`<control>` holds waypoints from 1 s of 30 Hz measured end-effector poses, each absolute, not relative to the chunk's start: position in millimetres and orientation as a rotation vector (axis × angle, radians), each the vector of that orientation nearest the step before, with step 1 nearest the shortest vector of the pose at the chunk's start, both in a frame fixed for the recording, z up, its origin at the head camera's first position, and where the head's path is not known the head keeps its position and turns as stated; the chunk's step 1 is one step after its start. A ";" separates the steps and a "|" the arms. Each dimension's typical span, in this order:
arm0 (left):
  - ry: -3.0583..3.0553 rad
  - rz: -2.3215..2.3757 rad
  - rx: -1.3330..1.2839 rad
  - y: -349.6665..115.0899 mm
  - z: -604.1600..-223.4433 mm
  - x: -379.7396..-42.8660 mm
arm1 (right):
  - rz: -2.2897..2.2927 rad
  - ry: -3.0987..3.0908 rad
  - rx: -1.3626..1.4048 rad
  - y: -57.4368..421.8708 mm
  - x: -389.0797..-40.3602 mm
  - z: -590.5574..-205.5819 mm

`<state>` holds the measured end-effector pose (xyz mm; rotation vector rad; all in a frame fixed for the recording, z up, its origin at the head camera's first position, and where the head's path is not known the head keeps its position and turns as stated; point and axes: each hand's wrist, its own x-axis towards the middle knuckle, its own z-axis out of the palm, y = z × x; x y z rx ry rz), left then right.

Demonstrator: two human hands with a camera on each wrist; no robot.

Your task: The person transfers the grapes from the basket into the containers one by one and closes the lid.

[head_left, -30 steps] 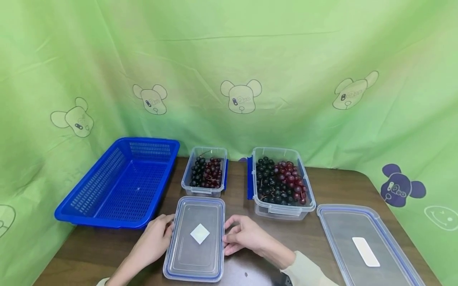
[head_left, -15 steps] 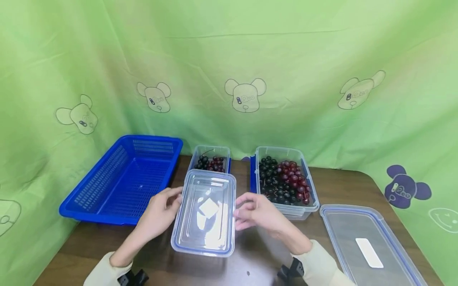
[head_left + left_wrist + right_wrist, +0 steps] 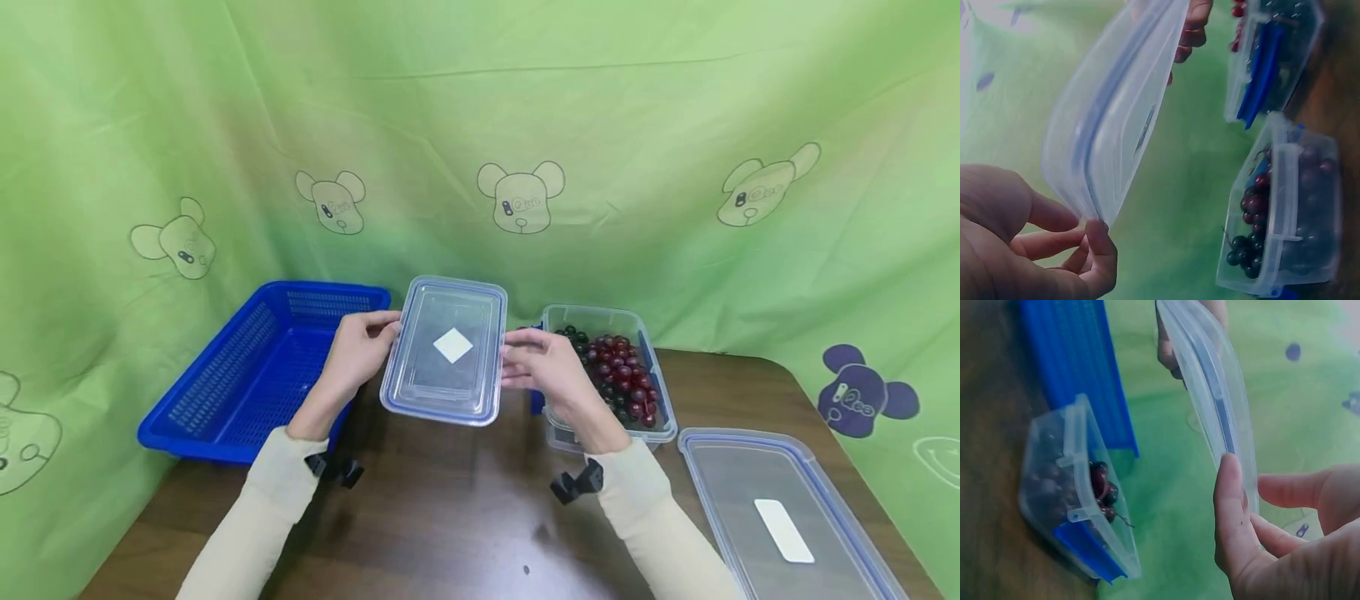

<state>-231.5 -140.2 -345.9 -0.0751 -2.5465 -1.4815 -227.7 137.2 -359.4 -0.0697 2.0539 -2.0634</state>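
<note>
A clear lid [image 3: 431,379] with a blue seal and a white diamond sticker is held up off the table between both hands. My left hand [image 3: 358,352] pinches its left edge, and my right hand [image 3: 551,367] pinches the opposite edge. In the left wrist view the lid hangs above a small clear container [image 3: 1285,194] of dark and red grapes [image 3: 1257,206]. That container [image 3: 1075,450] also shows below the lid in the right wrist view. In the head view the lid hides it.
A larger clear box [image 3: 663,392] of black and red grapes [image 3: 626,375] stands right of the lid. To the left is a blue slotted basket [image 3: 255,400]. At the right front lies a bigger lid [image 3: 742,492] with a white label. Behind hangs a green curtain [image 3: 420,125].
Both hands have lifted the lid off the table and carried it away from the body, over the small grape container, which it covers from the head view.
</note>
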 end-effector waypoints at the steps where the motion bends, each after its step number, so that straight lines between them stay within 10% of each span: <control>1: -2.545 -1.485 -0.051 -138.9 -345.0 -239.2 | -2.086 2.052 -0.050 135.8 -233.3 -358.4; 30: -2.479 -1.462 0.327 -112.8 -383.0 -313.1 | -2.195 2.005 0.330 103.8 -306.5 -393.1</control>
